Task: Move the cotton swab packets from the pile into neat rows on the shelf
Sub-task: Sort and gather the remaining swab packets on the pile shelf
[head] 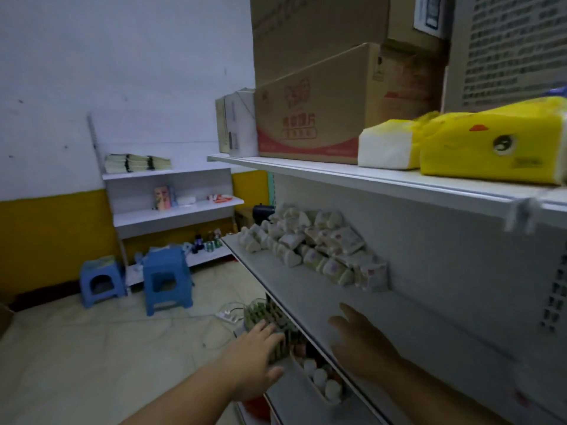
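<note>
A loose pile of white cotton swab packets [313, 243] lies on the middle shelf [294, 289], heaped against the back panel toward its far end. My right hand [359, 342] hovers over the bare near part of that shelf with fingers spread, holding nothing, well short of the pile. My left hand [254, 360] reaches out in front of the shelf edge with straight fingers, over items on the lower shelf, and holds nothing.
The upper shelf [368, 176] carries cardboard boxes [310, 118] and yellow tissue packs [491, 145]. A lower shelf holds green-patterned goods [270, 320] and white round items [322, 378]. Two blue stools [165, 277] and a power strip [227, 315] sit on the floor at left.
</note>
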Motion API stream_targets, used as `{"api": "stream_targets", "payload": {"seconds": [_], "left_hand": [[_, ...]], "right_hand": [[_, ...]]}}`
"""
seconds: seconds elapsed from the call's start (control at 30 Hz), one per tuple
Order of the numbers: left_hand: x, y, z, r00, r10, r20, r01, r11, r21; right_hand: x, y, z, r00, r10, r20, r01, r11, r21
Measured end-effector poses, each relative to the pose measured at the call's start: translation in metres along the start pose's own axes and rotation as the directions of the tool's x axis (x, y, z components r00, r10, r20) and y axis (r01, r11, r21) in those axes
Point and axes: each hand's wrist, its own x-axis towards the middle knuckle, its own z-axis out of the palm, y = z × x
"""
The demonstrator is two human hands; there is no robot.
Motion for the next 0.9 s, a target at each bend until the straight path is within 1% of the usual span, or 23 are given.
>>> {"api": "stream_targets", "payload": {"seconds": [0.07, 0.13, 0.2, 0.3, 0.4, 0.47, 0.57, 0.63, 0.7, 0.8, 0.9], "left_hand": [[0.019, -0.032, -0.010, 0.999, -0.052, -0.009, 0.052, 0.998, -0.024], [0.036, -0.061, -0.016, 0.992, -0.109, -0.061, 0.105, 0.993, -0.060], [0.051, -0.086, -0.014, 0.984, -0.147, -0.104, 0.138, 0.986, -0.089], [0.081, -0.114, -0.008, 0.975, -0.151, -0.163, 0.133, 0.985, -0.114], [0.122, -0.136, -0.009, 0.953, -0.167, -0.251, 0.117, 0.972, -0.202], [0.154, -0.148, -0.012, 0.951, -0.155, -0.267, 0.089, 0.965, -0.246], [0.206, -0.167, -0.018, 0.955, -0.125, -0.268, 0.033, 0.946, -0.323], [0.240, -0.178, -0.022, 0.960, -0.116, -0.253, 0.002, 0.911, -0.412], [0.273, -0.189, -0.024, 0.963, -0.089, -0.254, -0.029, 0.904, -0.427], [0.316, -0.198, -0.022, 0.950, -0.020, -0.312, -0.109, 0.914, -0.390], [0.349, -0.202, -0.019, 0.908, 0.015, -0.419, -0.213, 0.878, -0.428]], "right_hand": [[0.042, 0.006, 0.005, 0.999, 0.004, -0.035, -0.004, 1.000, -0.009], [0.080, 0.010, 0.012, 0.997, 0.007, -0.073, -0.009, 1.000, -0.020], [0.109, 0.010, 0.022, 0.997, 0.013, -0.071, -0.016, 0.999, -0.034], [0.145, 0.008, 0.039, 1.000, 0.006, -0.022, -0.006, 1.000, -0.008], [0.178, 0.004, 0.053, 0.999, 0.021, -0.033, -0.020, 0.999, 0.037], [0.202, -0.001, 0.062, 0.993, 0.084, -0.084, -0.074, 0.991, 0.116], [0.244, -0.012, 0.070, 0.965, 0.208, -0.160, -0.163, 0.953, 0.254], [0.270, -0.021, 0.076, 0.937, 0.288, -0.199, -0.207, 0.914, 0.349], [0.288, -0.026, 0.082, 0.898, 0.380, -0.221, -0.272, 0.875, 0.401], [0.295, -0.025, 0.085, 0.854, 0.466, -0.230, -0.353, 0.845, 0.402], [0.294, -0.019, 0.084, 0.804, 0.546, -0.235, -0.372, 0.771, 0.517]]}}
